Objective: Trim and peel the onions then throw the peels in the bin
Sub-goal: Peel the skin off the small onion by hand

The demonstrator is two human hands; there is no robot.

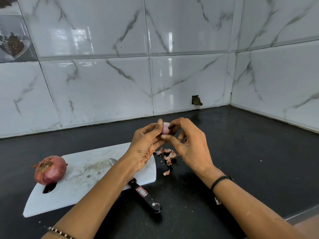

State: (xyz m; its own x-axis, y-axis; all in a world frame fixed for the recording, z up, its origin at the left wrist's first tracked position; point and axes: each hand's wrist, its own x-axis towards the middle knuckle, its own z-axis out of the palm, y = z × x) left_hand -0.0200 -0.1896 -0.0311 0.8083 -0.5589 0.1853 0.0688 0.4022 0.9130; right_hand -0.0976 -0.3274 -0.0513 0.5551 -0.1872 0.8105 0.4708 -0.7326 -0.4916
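A small pale-pink onion (pixel 165 129) is held up above the black counter between both hands. My left hand (pixel 146 144) grips it from the left with the thumb up along its side. My right hand (pixel 188 138) pinches its top and right side with curled fingers. Several pink peel scraps (pixel 167 155) lie on the counter just below the hands. A large unpeeled red onion (pixel 50 170) sits on the left end of the white cutting board (pixel 82 183). A black-handled knife (pixel 144 194) lies across the board's right corner, its blade partly hidden under my left forearm.
The black counter (pixel 241 152) runs to a tiled wall at the back and on the right. A broken hole in the tile (pixel 196 100) shows near the corner. The counter's front edge (pixel 300 215) is at the lower right. No bin is in view.
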